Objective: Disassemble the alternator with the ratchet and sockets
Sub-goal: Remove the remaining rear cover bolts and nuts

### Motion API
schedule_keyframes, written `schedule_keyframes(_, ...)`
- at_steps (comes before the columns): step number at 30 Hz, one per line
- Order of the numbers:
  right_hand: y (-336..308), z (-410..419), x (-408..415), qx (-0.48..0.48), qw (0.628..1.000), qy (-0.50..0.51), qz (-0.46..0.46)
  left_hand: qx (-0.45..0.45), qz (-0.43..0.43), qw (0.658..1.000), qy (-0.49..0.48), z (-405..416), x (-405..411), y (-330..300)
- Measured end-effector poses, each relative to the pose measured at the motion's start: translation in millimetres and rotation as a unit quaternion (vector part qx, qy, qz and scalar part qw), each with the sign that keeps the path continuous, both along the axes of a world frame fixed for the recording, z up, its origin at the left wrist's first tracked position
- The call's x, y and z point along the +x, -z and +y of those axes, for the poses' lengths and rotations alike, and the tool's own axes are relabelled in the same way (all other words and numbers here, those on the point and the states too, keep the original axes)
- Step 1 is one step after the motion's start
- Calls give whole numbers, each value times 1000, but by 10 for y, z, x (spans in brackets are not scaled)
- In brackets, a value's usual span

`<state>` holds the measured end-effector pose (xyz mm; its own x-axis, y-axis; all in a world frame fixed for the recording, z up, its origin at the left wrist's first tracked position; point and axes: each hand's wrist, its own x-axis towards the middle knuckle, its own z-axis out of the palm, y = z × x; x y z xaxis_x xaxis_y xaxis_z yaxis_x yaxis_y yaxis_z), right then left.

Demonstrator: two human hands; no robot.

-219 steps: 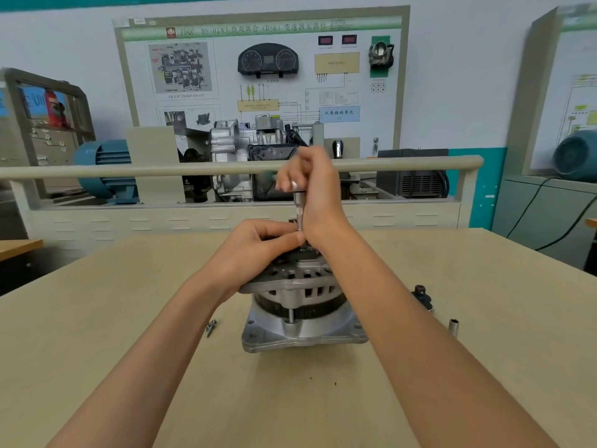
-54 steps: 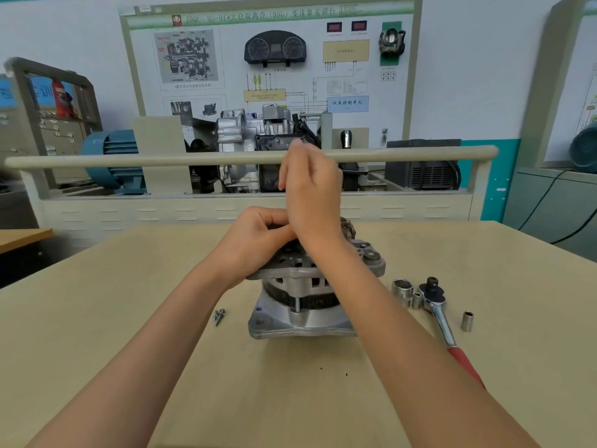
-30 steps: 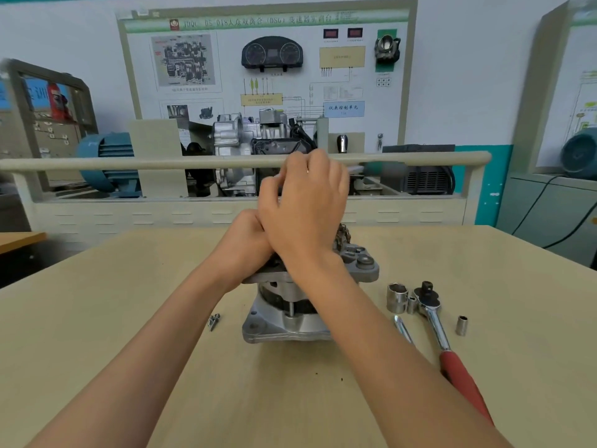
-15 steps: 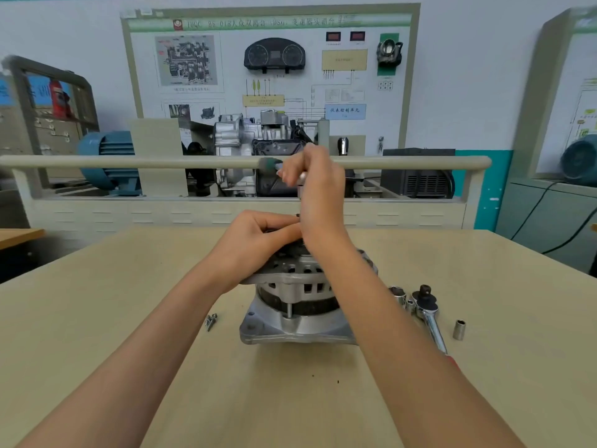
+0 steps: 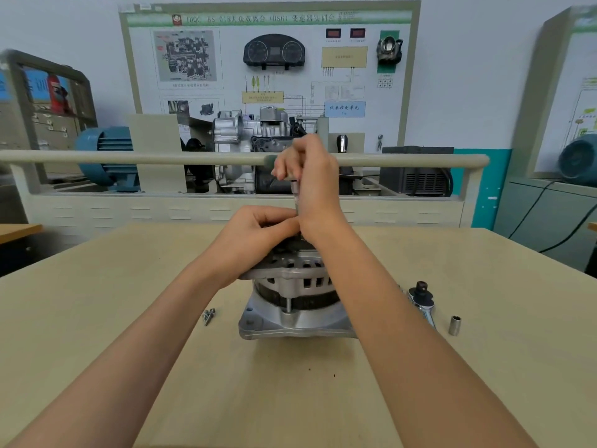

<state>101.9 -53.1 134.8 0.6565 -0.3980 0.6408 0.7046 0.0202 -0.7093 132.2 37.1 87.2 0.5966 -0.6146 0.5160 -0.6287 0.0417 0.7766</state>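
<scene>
One alternator [image 5: 295, 305], one socket [image 5: 454, 325], perhaps two screws [image 5: 209, 315]

We see the alternator [image 5: 290, 305] standing in the middle of the table [image 5: 97, 318]. Our left hand [image 5: 255, 231] rests on its top, and our right hand [image 5: 310, 176] is above it, around an upright extension bar [image 5: 296, 197]. Left of the alternator lie the screws [image 5: 208, 316]; on the right lie the ratchet [image 5: 421, 300] and, further right, a socket [image 5: 454, 325]. Behind the table stands the training board [image 5: 268, 59].
</scene>
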Motion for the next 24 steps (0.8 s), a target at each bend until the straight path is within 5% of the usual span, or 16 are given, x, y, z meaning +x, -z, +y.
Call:
schedule_keyframes(3,14,-34,-18,61,996,-68,-18,-6,12,1000,-2,8,-2,-1)
schedule_keyframes(6,119,70,-22,-72,987,141,-41,4,2,999,-37,13,0,6)
schedule_keyframes(9,256,156,21,-295,841,453,-34,10,-7,996,-93,4,50,4)
schedule_keyframes(11,288,169,32,-325,778,538,-8,11,-11,995,-102,-5,59,-10)
schedule_keyframes(14,234,193,10,-257,842,473,-41,4,-20,996,-88,1,51,-4)
schedule_keyframes(18,64,137,-22,-97,974,199,-42,1,-6,999,-37,13,12,6)
schedule_keyframes(21,2,0,16,33,999,0,-17,-10,4,1000,-6,6,16,-3)
schedule_keyframes(24,18,-23,27,58,998,-14,-19,-15,10,1000,-2,8,18,-3)
